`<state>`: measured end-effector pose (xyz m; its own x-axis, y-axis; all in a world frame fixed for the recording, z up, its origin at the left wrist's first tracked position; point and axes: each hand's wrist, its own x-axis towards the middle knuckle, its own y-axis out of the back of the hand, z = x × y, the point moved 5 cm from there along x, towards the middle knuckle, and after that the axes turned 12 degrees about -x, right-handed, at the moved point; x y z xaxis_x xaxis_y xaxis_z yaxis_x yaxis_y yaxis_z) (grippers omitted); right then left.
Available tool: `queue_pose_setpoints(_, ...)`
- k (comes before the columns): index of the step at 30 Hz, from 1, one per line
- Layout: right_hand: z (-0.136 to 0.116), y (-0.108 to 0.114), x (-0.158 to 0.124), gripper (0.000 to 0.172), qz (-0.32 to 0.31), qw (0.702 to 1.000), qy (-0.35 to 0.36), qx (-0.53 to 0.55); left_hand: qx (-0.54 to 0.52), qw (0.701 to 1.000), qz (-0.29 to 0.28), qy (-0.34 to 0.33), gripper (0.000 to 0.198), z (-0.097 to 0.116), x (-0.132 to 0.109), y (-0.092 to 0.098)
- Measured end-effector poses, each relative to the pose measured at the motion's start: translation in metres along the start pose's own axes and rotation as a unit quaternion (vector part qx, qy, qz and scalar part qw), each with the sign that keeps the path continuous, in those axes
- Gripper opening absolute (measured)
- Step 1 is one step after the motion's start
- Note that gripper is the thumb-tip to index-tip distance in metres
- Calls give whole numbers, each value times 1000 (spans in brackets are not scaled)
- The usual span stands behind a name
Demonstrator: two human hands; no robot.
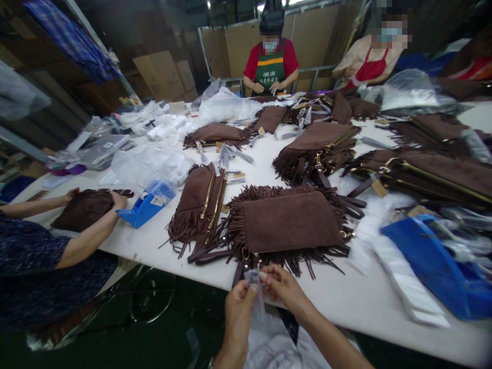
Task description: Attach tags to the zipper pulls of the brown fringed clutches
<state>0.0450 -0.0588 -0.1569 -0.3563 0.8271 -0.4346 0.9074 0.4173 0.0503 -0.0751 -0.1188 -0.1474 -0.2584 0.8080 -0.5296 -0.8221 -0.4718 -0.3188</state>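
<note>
At the table's front edge, my left hand (238, 310) pinches a small clear plastic sleeve (257, 300). My right hand (283, 287) closes its fingertips on the sleeve's upper right side. A dark strap (238, 271) of the nearest bag runs down to the sleeve; whether its end is inside, I cannot tell. Just beyond my hands lies that brown fringed bag (292, 220), flat on the table with fringe spread around it. Left of it rests another fringed bag (200, 202) with gold zippers.
Several more brown bags (315, 146) cover the white table (177, 271). A blue tape dispenser (148, 205) stands left, a blue bin (434, 261) right beside white sheets (411, 287). At left, a person's hands (117, 200) hold a brown bag. Co-workers stand across the table.
</note>
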Motion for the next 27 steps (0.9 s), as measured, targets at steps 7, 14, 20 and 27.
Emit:
queue_pose_setpoints(7,2,-4,0,36,25,1000,-5,-3,177,980,-12,-95,38,14,7,1)
queue_pose_setpoints(14,1,2,0,28,56,997,37,-41,186,976,-6,-114,37,21,11,-8)
queue_pose_setpoints(20,-3,10,-7,27,108,991,61,-50,78,993,-9,-92,39,15,15,-13)
queue_pose_setpoints(27,-10,6,-6,31,123,989,79,-5,25,999,-10,-28,51,10,11,-10)
